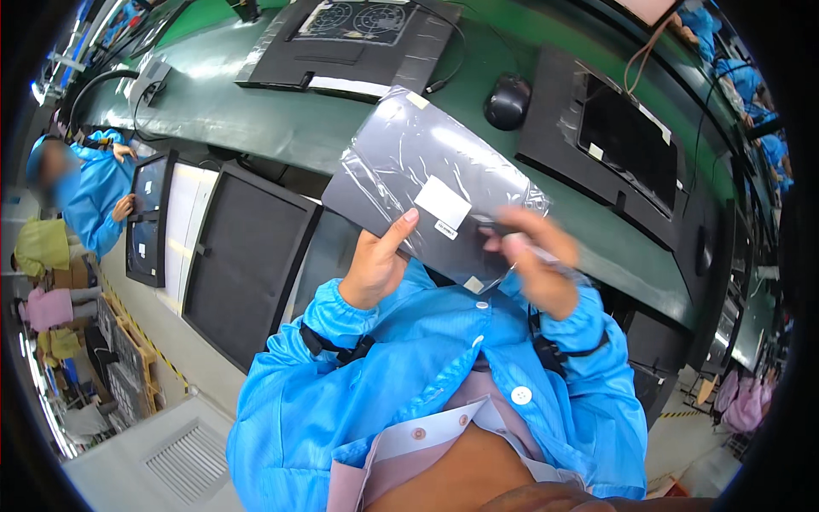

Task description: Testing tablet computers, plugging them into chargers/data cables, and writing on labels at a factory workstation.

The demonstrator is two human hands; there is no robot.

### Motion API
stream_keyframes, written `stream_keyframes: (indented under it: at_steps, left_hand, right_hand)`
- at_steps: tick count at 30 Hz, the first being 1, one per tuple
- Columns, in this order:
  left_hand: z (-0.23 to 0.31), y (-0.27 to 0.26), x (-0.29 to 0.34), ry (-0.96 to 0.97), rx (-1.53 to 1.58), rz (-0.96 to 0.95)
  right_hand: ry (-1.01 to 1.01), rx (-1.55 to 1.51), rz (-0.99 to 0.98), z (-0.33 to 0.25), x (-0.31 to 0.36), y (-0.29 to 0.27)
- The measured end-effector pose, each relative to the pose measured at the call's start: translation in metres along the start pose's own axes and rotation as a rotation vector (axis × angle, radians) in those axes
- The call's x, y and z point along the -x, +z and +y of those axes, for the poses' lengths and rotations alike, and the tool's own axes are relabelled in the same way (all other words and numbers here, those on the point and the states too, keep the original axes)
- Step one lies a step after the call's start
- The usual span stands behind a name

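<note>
A flat grey tablet-like device [380, 149], covered in clear plastic film, is tilted in front of my chest. A blank-looking white label [444, 201], a small barcode sticker [445, 229] and pale tape tabs are on its face. My left hand [381, 263] grips the near left edge, thumb on top and fingers underneath, hidden. Over the near right part, my right hand [542, 260] is blurred by motion. Its fingers are closed around a slim object with a dark end, whose kind I cannot make out, close to the barcode sticker.
On the green bench [281, 128] lie a black foam tray [354, 55], a black mouse [508, 101] and another tray [554, 128] with a dark-screened tablet [623, 136]. At left are a large black tray [247, 247] and a co-worker in blue [90, 192] handling a black-framed tray [147, 218].
</note>
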State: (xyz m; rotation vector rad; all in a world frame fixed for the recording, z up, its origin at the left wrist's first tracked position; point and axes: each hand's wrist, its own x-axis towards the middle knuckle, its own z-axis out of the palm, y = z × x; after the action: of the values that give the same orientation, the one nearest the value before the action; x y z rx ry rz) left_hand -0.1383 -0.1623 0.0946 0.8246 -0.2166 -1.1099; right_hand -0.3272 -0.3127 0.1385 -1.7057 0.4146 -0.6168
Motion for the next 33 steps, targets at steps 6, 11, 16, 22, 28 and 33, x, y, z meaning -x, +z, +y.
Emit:
stream_keyframes:
  at_steps: [6, 11, 16, 22, 28, 33]
  left_hand:
    - [-0.010, 0.018, -0.002, 0.100, -0.042, 0.003]
    - [-0.010, 0.019, -0.002, 0.089, -0.030, 0.006]
    - [-0.011, 0.016, -0.003, 0.090, -0.018, -0.003]
    - [0.026, -0.018, 0.011, 0.170, -0.107, 0.109]
    - [0.117, -0.141, 0.065, 0.335, -0.152, 0.441]
    - [0.161, -0.254, 0.087, 0.256, -0.071, 0.587]
  right_hand:
    - [-0.259, 0.230, 0.067, 0.023, -0.014, 0.033]
    - [-0.267, 0.264, 0.111, 0.021, -0.016, 0.036]
    - [-0.240, 0.283, 0.026, 0.029, -0.013, 0.032]
    - [0.027, -0.024, 0.237, 0.014, -0.007, 0.009]
    - [-0.041, 1.179, 0.312, 0.005, -0.005, -0.041]
    - [0.042, 1.067, 0.363, 0.020, 0.002, -0.045]
